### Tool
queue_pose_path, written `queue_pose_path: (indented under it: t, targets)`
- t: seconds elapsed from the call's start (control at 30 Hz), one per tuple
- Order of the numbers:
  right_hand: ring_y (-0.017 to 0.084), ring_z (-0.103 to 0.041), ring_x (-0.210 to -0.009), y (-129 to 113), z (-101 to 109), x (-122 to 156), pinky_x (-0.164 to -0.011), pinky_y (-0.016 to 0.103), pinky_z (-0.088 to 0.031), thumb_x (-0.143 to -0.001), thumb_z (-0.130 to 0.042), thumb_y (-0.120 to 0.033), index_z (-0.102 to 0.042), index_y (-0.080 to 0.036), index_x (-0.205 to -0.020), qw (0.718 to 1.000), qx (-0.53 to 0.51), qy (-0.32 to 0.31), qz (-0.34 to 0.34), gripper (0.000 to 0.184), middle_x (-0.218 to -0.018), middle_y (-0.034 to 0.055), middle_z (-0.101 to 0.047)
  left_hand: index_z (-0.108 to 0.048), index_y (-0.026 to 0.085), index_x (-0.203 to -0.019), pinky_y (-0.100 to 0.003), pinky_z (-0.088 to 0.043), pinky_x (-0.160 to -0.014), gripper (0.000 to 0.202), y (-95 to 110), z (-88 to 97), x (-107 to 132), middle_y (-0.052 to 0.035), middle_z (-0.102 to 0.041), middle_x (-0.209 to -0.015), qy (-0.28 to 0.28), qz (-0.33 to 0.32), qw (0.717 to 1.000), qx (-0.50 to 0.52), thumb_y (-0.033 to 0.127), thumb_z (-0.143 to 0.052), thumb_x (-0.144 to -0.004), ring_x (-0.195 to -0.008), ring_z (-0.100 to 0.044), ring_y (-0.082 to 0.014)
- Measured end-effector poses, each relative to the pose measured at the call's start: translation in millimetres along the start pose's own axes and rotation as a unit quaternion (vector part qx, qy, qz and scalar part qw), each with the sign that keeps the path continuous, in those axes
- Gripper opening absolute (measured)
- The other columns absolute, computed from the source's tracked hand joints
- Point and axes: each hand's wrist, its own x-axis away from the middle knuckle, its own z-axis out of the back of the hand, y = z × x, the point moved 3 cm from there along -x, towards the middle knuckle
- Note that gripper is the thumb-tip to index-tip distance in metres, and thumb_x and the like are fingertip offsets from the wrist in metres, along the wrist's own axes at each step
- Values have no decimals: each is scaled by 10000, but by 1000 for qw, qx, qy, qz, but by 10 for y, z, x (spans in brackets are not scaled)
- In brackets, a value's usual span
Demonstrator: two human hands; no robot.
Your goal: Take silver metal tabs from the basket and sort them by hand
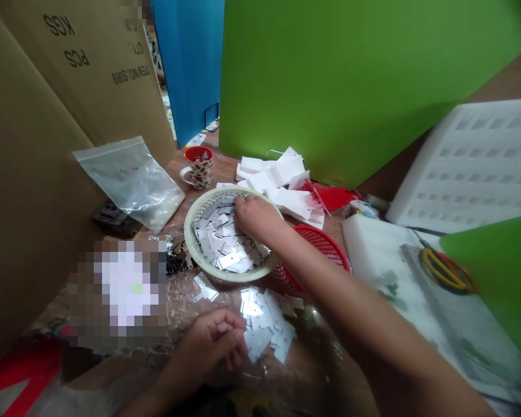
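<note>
My right hand (256,214) reaches into a cream plastic basket (190,246) filled with small flat metal plates (228,243). Its fingers are bent down and closed at the basket's far side; what they grip is hidden. Low in the middle, my left hand (219,339) is held with its fingers curled in and the thumb close to them. I cannot make out whether a small part is inside it. Its fingertips are beside a loose heap of shiny metal plates (264,321) on the wooden table. More plates (205,288) lie just in front of the basket.
A red basket (325,243) stands partly under my right forearm. Behind are a patterned mug (198,171), a clear zip bag (134,182) and white paper pieces (273,176). Cardboard (91,75) walls the left; a green panel (330,87) the back. White foam (364,249) lies right, with yellow-handled pliers (445,269).
</note>
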Motion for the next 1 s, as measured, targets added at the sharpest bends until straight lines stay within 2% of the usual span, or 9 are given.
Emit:
queue_pose_path:
  t: [0.13,0.4,0.5,0.6,0.67,0.73,0.8,0.9,1.0]
  targets:
    - [306,-619,-971,37,-35,24,-750,366,-485,-907,-331,-38,-559,-48,-1133,1000,17,4,23,321,-1056,239,-631,-570,144,-862,-229,-425,-526,236,3,-1,-18,-26,-678,-688,-4,0,1000,6,370,-619,-814,-538,-565,-105]
    - [276,-656,-899,189,115,172,-722,348,-508,-911,-374,-45,-563,-113,-1148,999,5,28,23,310,-1036,167,-669,-581,132,-822,-225,-424,-515,245,43,-51,-25,-50,-688,-686,6,3,998,56,369,-644,-808,-535,-585,-114]
    - [263,-637,-1011,177,217,606,-803,378,-524,-927,-380,-69,-520,-167,-1263,993,-62,92,25,377,-1198,137,-636,-608,116,-884,-255,-472,-599,268,113,-109,-10,-112,-716,-795,-7,15,988,156,379,-610,-840,-661,-659,-166]
    - [228,-516,-1243,21,208,1267,-993,416,-468,-937,-384,-86,-432,-230,-1383,955,-202,186,114,470,-1357,93,-552,-607,106,-1084,-342,-492,-827,404,211,-234,-5,-174,-696,-1046,-63,23,947,315,445,-474,-908,-942,-667,-235]
    - [228,-457,-1307,-118,87,1680,-1030,443,-448,-922,-445,-107,-275,-285,-1473,935,-250,187,167,603,-1445,74,-464,-574,121,-1190,-365,-449,-941,468,271,-334,-15,-161,-647,-1179,-104,8,906,410,467,-389,-935,-1078,-612,-237]
    - [241,-425,-1332,-237,-71,1990,-1086,489,-386,-892,-510,-119,-194,-266,-1501,928,-256,186,196,701,-1431,82,-481,-554,129,-1234,-351,-429,-978,461,285,-430,-32,-138,-619,-1231,-129,2,880,458,438,-369,-947,-1130,-578,-222]
    - [249,-396,-1352,-293,-220,2178,-1123,528,-313,-873,-532,-113,-220,-259,-1494,933,-254,183,176,711,-1415,81,-500,-544,135,-1253,-332,-436,-973,392,244,-508,-49,-120,-615,-1241,-124,13,879,460,341,-402,-951,-1134,-575,-207]
    - [270,-318,-1393,-277,-346,2319,-1136,583,-238,-862,-520,-115,-284,-266,-1468,941,-281,156,104,668,-1468,79,-431,-509,173,-1293,-325,-459,-946,369,150,-559,-62,-89,-632,-1224,-57,22,900,432,170,-454,-927,-1103,-598,-189]
    - [278,-278,-1407,-236,-363,2412,-1128,564,-268,-855,-527,-149,-272,-239,-1467,928,-349,121,51,669,-1519,102,-331,-480,176,-1314,-317,-471,-939,396,103,-564,-62,-85,-653,-1190,5,17,911,412,134,-466,-921,-1081,-617,-184]
